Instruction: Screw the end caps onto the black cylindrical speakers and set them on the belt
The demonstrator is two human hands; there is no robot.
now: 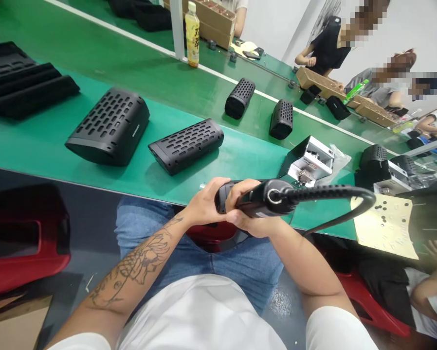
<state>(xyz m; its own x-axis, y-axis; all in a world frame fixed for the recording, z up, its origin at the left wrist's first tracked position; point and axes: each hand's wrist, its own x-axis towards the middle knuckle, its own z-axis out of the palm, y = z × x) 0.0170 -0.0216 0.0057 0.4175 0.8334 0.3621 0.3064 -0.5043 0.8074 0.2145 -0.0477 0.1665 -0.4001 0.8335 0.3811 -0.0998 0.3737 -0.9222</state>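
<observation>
the fingers of the left hand (pixel 208 200) are close together and bent, pinching the side of a black housing (pixel 222 198) against the thumb. the right hand (pixel 257 226) is wrapped round a black corded power driver (pixel 264 197); its fingers are curled, probably for a firm grip. the driver is seen from its cord end, so i cannot tell whether its tip touches the housing. the housing is between the two hands, at the near edge of the green table (pixel 138 182), above the lap; maybe it is held there so that the forearms stay low and steady.

the thick cord (pixel 335 192) bends away to the right, which seems to keep it out of the working space. just beyond the right hand stands a black-and-white device (pixel 311 160) with a metal mechanism, possibly a screw feeder, placed within easy reach. to the left and ahead, four slotted black casings (pixel 111 126) rest apart from each other, perhaps so that each is simple to pick up. farther off stands a yellow-labelled bottle (pixel 192 36).
</observation>
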